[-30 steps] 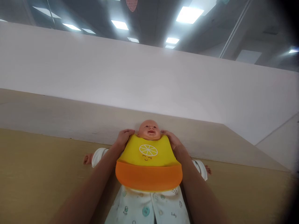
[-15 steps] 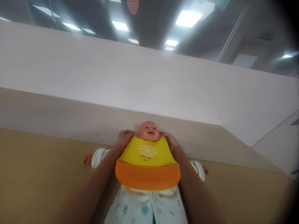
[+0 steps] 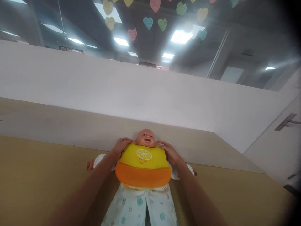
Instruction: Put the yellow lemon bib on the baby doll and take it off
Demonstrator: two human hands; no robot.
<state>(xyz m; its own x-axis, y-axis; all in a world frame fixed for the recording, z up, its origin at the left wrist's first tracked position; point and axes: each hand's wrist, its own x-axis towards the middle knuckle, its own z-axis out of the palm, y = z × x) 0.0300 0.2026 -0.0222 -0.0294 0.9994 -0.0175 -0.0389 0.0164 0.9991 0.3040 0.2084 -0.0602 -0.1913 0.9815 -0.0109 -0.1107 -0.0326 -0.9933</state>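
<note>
A baby doll [image 3: 145, 137] lies on its back, its head away from me, in white printed clothes [image 3: 138, 204]. Over its chest lies a yellow silicone bib [image 3: 131, 157] with a white citrus slice, a small smiling face and an orange catch pocket [image 3: 143, 175] along the bottom. My left hand [image 3: 122, 147] is closed on the bib's upper left edge beside the doll's neck. At the upper right edge, my right hand [image 3: 169, 151] has its fingers curled over the bib by the doll's shoulder. The bib's neck straps and both thumbs are hidden.
The doll rests on a tan surface [image 3: 47, 175], with a pale raised strip [image 3: 66, 125] behind its head. Beyond stands a white wall [image 3: 141, 91] below glass with heart-shaped paper notes [image 3: 148, 23]. A white door with a handle [image 3: 285, 122] is at the right.
The view has tilted up, showing more paper hearts and the door handle. My right hand has shifted slightly down onto the bib's edge, and the bib looks narrower at the right.
</note>
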